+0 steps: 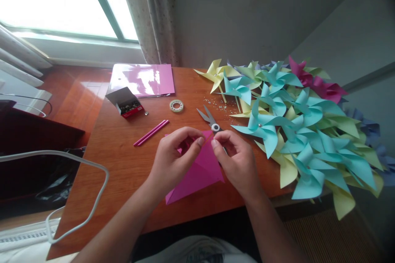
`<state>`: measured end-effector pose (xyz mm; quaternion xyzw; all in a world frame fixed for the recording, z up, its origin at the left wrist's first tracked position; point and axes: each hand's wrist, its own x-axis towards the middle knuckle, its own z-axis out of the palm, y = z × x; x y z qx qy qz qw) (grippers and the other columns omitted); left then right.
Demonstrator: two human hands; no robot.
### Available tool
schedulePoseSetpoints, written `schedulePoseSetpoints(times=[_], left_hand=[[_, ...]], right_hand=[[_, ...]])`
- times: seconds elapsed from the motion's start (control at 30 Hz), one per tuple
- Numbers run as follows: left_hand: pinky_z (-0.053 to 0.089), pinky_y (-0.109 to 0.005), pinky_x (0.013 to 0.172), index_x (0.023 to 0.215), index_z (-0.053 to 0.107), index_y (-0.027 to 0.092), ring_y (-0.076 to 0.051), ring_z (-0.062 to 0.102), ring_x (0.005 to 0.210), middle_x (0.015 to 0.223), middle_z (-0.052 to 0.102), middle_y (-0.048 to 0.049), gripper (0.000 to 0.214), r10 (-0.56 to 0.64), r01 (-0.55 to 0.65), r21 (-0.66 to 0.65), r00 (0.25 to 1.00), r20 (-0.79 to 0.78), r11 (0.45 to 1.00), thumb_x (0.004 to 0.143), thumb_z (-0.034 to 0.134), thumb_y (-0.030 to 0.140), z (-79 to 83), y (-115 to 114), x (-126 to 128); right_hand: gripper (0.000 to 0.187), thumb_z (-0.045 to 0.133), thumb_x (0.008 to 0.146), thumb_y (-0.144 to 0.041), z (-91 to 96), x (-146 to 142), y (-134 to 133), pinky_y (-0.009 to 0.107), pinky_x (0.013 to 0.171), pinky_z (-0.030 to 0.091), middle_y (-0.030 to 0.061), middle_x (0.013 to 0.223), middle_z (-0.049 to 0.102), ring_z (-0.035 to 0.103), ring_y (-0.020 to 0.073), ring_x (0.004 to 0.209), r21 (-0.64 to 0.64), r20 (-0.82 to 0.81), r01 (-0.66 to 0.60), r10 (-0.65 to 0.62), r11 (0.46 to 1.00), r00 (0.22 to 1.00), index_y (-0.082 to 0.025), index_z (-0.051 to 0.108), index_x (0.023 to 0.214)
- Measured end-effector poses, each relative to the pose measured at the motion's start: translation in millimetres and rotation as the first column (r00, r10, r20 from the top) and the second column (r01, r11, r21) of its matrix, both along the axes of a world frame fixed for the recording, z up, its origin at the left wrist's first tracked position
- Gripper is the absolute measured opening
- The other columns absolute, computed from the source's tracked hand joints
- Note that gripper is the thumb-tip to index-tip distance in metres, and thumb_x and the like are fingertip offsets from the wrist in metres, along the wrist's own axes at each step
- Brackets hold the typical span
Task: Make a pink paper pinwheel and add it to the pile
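Note:
Above a magenta sheet of paper [202,168] on the table, my two hands meet with their fingertips close together. My left hand [177,156] is closed in a pinch, thumb against the fingers. The right hand [236,158] pinches too, just beside it. Whatever lies between the fingertips is too small to make out. Cuts or fold lines run across the sheet, which my hands partly cover. Scissors [210,118] lie with their blades apart just beyond my right hand, their handles partly hidden by it.
A roll of tape [176,106], two pink sticks [151,133] and an open box of pushpins [128,107] lie on the table [120,176]. A pink paper pack [143,79] rests at the back. Many paper pinwheels [308,107] fill the right side. A white cable [105,185] loops at left.

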<state>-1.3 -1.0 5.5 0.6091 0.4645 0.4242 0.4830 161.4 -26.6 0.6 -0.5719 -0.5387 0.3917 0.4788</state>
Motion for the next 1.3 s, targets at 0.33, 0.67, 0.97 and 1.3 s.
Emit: schedulePoseSetpoints(times=[0.33, 0.67, 0.97, 1.3], left_hand=[[0.040, -0.020, 0.053, 0.105, 0.064, 0.016, -0.009, 0.054, 0.061, 0.080, 0.068, -0.0015, 0.021, 0.180, -0.124, -0.252, 0.960, 0.213, 0.960, 0.089, 0.068, 0.027, -0.1, 5.9, -2.0], [0.032, -0.014, 0.046, 0.109, 0.071, 0.018, -0.005, 0.049, 0.057, 0.079, 0.067, 0.0003, 0.030, 0.232, -0.045, -0.439, 0.893, 0.384, 0.897, 0.083, 0.077, 0.033, -8.6, 11.7, -2.2], [0.031, -0.013, 0.044, 0.085, 0.067, 0.018, -0.006, 0.053, 0.052, 0.061, 0.064, 0.0034, 0.016, 0.335, -0.124, -0.440, 0.831, 0.444, 0.890, 0.078, 0.080, 0.024, -5.7, 12.9, -3.9], [0.047, -0.022, 0.057, 0.088, 0.068, 0.018, -0.013, 0.059, 0.065, 0.076, 0.065, 0.0001, 0.008, 0.166, -0.158, -0.094, 0.983, 0.078, 0.983, 0.085, 0.070, 0.025, -9.8, 4.4, -1.9]], right_hand=[[0.011, 0.068, 0.089, -0.033, -18.6, 10.2, -3.3, 0.023, 0.058, 0.042, -0.0030, 0.080, 0.061, 0.052, 0.0121, 0.064, -0.153, -0.512, 0.185, -0.238, 0.971, 0.825, -0.024, 0.062, 0.092], [0.008, 0.068, 0.086, -0.028, -1.1, 7.2, -6.5, 0.027, 0.070, 0.055, -0.0010, 0.088, 0.071, 0.066, 0.0149, 0.077, -0.212, -0.686, 0.103, -0.223, 0.972, 0.692, -0.024, 0.061, 0.088], [0.006, 0.067, 0.084, -0.026, -12.1, 3.2, -15.9, 0.032, 0.075, 0.059, 0.0008, 0.090, 0.072, 0.069, 0.0176, 0.082, -0.301, -0.732, 0.048, -0.262, 0.953, 0.629, -0.023, 0.062, 0.087], [0.011, 0.065, 0.093, -0.033, -14.7, 36.4, -10.4, 0.033, 0.086, 0.053, 0.0024, 0.095, 0.072, 0.068, 0.0185, 0.092, -0.045, -0.233, 0.157, -0.163, 0.987, 0.959, -0.023, 0.070, 0.093]])
